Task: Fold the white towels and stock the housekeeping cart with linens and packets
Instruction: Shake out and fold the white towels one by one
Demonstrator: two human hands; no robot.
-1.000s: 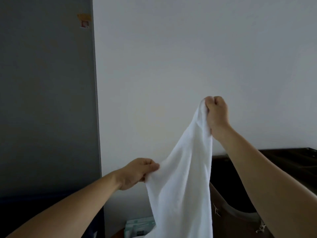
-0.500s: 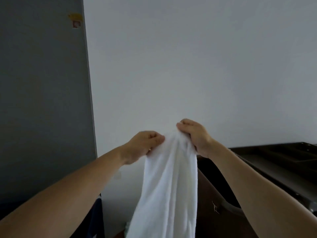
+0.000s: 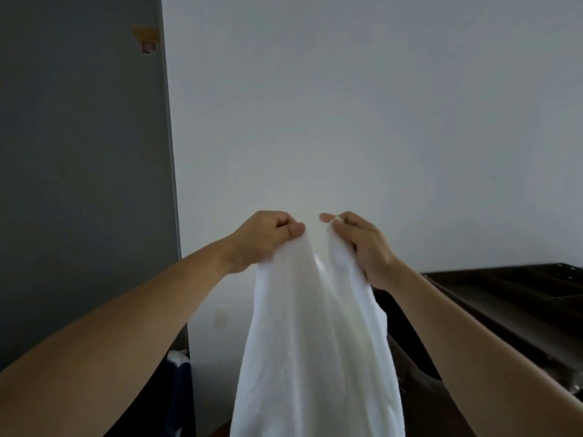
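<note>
So the white towel (image 3: 315, 357) hangs straight down from both hands, long axis vertical, and its bottom end drops out of view. The left hand (image 3: 268, 234) is curled tight on one top corner with the thumb pressing the cloth. The right hand (image 3: 359, 244) is pinching the other top bit between thumb and fingers. They're level with each other and close, with just a small gap and the top edge sagging between them. My guess is the next move is either pulling the hands apart sideways to square up that edge or bringing them together for a fold. The dark cart (image 3: 520, 298) sits below and to the right of the right hand, so that hand's the nearer one for stocking.
</note>
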